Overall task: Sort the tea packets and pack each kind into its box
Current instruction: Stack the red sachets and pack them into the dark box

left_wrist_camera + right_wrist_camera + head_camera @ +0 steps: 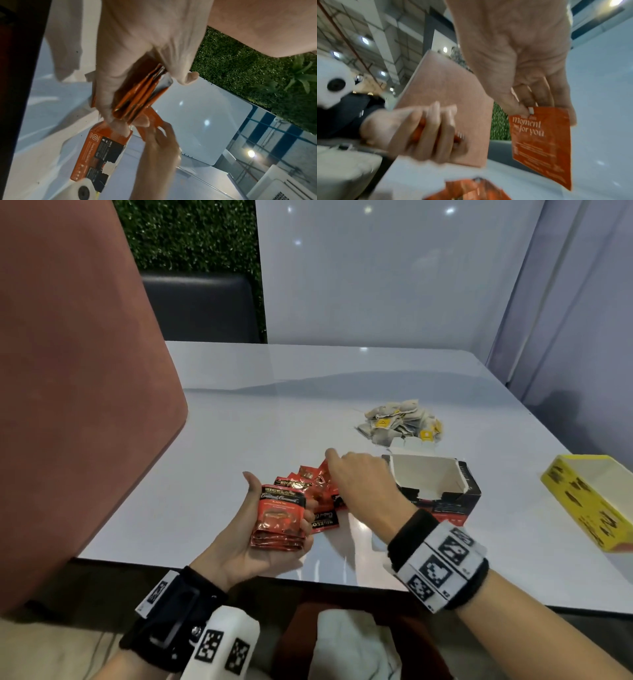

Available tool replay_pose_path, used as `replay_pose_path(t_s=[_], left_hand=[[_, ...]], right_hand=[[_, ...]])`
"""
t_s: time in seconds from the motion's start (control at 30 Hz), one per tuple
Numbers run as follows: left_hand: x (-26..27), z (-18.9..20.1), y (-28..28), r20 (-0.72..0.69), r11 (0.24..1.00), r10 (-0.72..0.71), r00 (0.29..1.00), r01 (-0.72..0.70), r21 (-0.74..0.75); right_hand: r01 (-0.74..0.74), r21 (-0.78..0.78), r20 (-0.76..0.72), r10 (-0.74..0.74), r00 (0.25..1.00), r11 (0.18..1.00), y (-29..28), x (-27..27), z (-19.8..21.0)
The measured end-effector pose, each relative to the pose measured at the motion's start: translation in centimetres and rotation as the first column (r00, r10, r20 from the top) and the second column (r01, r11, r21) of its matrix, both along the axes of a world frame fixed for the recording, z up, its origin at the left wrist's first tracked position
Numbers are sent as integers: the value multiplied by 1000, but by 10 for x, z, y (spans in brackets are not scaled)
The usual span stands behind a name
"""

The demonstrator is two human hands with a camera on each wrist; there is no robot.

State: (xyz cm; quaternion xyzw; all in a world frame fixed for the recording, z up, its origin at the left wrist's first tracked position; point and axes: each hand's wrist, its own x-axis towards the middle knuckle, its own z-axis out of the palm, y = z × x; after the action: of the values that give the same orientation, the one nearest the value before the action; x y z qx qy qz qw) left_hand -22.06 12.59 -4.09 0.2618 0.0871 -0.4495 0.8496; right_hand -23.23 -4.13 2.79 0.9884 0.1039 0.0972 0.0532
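- The left hand (260, 542) is palm up by the near edge of the counter (274, 422). Its fingers and thumb curl round a stack of red packets (281, 518).
- In the left wrist view the stack shows only its edges, so the number of packets is hard to count.
- The right hand (359, 484) is over the loose red packets (322, 498) lying on the counter, just past the stack. It hides some of them.
- In the right wrist view the thumb and fingers of the right hand pinch one red packet (541, 146) by its top edge. The packet hangs down. That view is blurry.
- From the head view you cannot see that pinched packet well, because the hand covers it.
- The open red and black box (435, 491) sits just to the right of the right hand. The right wrist hides its near left corner. The part of the inside that shows is white.
- A pile of white tea bags with yellow tags (400, 422) lies past the box, toward the far right corner.
- The yellow box (589, 501) is at the right edge of the counter. The picture cuts part of it off.
- A pink chair back (78, 388) blocks the left side of the head view.
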Motion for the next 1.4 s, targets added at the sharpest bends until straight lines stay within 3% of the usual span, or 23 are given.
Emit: replay_pose_path(t_s=[0.1,0.13,0.2,0.3,0.37,0.47,0.63,0.73,0.9,0.97,1.03,1.17,1.3,1.4], left_hand=[[-4,3,4,-85,993,-110,990,105,-60],[-5,3,4,-101,988,-138,985,130,-78],[-8,4,3,-117,977,-195,974,181,-116],[-14,8,-6,-77,952,-279,957,266,-148],[-17,12,-14,-16,947,-300,954,297,-120],[-23,23,-25,73,970,-236,969,239,-33],[-29,36,-36,194,998,-67,979,67,8],[-26,33,-41,218,999,8,976,-19,47],[-27,38,-53,292,964,65,954,-135,227],[-31,40,-60,353,946,38,935,-148,289],[-33,38,-66,414,924,32,910,-184,335],[-32,34,-68,503,904,8,864,-222,366],[-32,37,-67,565,912,-91,820,-160,378],[-29,44,-66,600,897,-243,762,-60,439]], right_hand=[[-108,120,318,65,946,987,-10,-8,16],[-204,264,308,118,944,943,-16,-10,22],[-316,593,217,230,949,741,-27,-11,28],[-254,839,88,342,936,481,-30,-10,25],[-199,894,42,366,930,402,-26,-7,11],[-151,923,28,330,943,353,-26,-3,-7],[-214,891,76,332,940,400,-28,-9,-12],[-300,752,80,371,925,587,-37,-14,-9],[-365,500,-221,523,823,785,-40,-32,8],[-394,350,-288,498,818,850,-33,-30,4],[-386,294,-264,463,846,874,-30,-24,-4],[-338,337,-249,430,868,878,-30,-23,-6],[-313,353,-162,388,907,881,-32,-29,-10],[-303,470,-226,445,866,829,-45,-32,0]])
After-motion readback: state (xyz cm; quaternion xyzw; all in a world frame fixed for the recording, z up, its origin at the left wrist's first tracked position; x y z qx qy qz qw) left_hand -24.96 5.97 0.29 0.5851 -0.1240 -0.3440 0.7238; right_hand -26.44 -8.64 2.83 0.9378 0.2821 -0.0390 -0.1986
